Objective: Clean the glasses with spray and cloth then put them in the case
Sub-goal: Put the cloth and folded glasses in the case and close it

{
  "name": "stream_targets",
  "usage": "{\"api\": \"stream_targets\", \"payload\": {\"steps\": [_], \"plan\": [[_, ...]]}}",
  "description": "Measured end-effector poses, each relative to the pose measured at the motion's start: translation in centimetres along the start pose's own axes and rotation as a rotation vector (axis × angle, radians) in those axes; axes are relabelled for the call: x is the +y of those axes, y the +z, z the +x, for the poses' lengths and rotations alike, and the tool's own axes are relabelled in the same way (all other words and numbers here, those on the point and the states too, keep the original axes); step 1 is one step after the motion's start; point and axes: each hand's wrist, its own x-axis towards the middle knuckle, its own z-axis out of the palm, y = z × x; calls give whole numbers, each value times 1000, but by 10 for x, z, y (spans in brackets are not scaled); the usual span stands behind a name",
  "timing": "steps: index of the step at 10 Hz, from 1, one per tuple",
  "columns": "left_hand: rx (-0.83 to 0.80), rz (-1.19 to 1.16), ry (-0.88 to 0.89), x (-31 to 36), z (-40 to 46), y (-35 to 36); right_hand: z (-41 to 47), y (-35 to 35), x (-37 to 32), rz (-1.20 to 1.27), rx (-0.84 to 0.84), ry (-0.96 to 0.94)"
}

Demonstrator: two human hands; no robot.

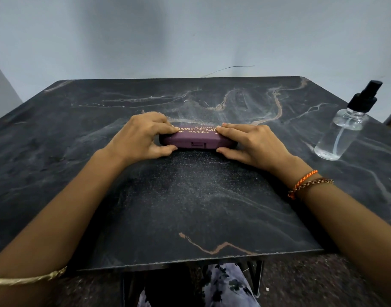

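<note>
A purple glasses case (195, 139) with gold lettering lies closed on the dark marble table (190, 207), near its middle. My left hand (141, 138) grips the case's left end, fingers on the lid and thumb at the front edge. My right hand (250, 145) holds the right end the same way. A clear spray bottle (343, 127) with a black nozzle stands at the table's right side, well apart from both hands. No glasses and no cloth are in view.
A pale wall rises behind the table's far edge. The table's front edge is close to my body, with floral fabric (225, 284) and table legs below it. A thin dark wire (230, 68) runs along the wall at the back.
</note>
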Motion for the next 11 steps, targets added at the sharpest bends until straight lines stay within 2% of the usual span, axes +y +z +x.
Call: {"api": "stream_targets", "payload": {"steps": [2, 3, 5, 6, 7, 8, 9, 10, 11], "plan": [[-21, -136, -156, 0, -4, 1, 0, 0, 5, 244, -73, 222], [-23, -269, -281, 0, -3, 4, 1, 2, 7, 319, -107, 260], [-40, -323, -355, -4, -6, 10, 1, 4, 6, 286, -164, 266], [-47, -350, -392, -2, -6, 11, 1, 2, 3, 222, -135, 263], [13, -359, -366, 3, -4, 6, 1, -2, -2, 208, -45, 271], [161, -259, -354, 7, 6, -2, 5, -7, -7, 225, 94, 302], [287, -129, -449, 7, 25, -9, 22, -6, -6, 141, 176, 359], [357, -113, -554, -6, 60, -13, 58, -2, 4, 78, 179, 415], [313, 60, -617, -40, 96, -10, 105, 9, 28, 50, 91, 539]]}}
